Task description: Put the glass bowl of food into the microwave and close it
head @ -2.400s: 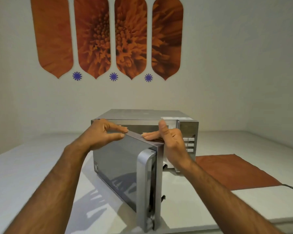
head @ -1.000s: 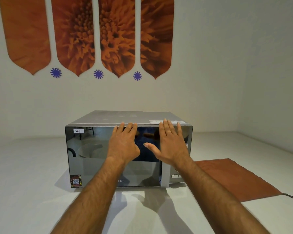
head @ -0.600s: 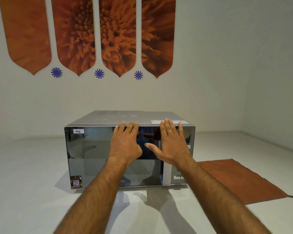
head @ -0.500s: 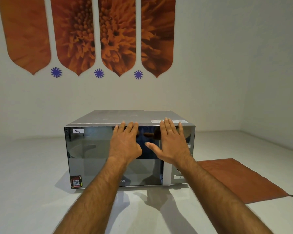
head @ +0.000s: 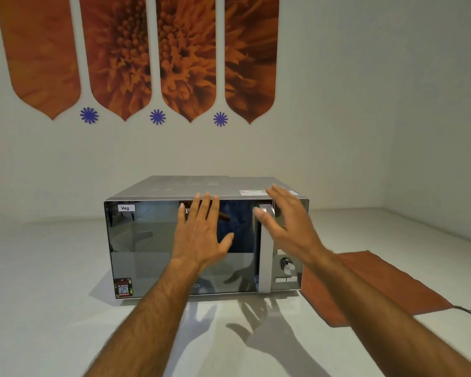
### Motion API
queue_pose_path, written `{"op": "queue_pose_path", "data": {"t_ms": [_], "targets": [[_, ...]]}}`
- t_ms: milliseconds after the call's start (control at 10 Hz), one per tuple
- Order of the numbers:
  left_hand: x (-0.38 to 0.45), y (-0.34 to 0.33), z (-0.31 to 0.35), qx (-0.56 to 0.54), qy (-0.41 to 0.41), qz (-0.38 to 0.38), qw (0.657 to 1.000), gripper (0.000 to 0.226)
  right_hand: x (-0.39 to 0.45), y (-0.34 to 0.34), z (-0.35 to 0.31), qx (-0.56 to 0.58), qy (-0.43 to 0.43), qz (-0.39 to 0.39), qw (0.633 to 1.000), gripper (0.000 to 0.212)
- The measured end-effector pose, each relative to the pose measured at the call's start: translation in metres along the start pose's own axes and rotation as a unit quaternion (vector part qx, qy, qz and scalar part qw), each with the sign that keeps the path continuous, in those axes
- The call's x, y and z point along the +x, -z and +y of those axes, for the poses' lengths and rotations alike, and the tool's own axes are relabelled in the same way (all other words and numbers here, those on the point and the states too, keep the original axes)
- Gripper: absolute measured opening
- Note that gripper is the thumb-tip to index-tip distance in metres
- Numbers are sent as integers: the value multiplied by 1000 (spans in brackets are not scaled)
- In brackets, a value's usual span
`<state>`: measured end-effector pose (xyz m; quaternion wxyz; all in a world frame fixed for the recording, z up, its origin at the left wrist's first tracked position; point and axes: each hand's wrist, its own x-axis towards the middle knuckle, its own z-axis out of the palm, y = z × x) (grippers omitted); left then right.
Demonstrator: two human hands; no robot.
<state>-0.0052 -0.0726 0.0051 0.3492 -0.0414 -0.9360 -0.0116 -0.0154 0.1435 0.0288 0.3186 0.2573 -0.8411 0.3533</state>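
A silver microwave stands on the white counter with its mirrored door shut. My left hand is spread flat in front of the door's middle, fingers apart, holding nothing. My right hand hovers open just in front of the door handle and the control panel, lifted slightly off the surface. The glass bowl of food is not visible; the mirrored door hides the inside.
An orange cloth lies on the white counter right of the microwave, partly under my right forearm. A control knob sits on the panel. Walls close in behind and at the right.
The door swung shut under both hands. Since then my right hand has drifted right, off the door toward the handle and panel, while my left hand stays at the door.
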Motion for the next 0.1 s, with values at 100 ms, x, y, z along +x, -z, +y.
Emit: {"op": "queue_pose_path", "data": {"t_ms": [100], "targets": [[-17, -7, 9, -4, -19, 29, 999, 102, -21, 36, -24, 221, -10, 128, 967, 49]]}}
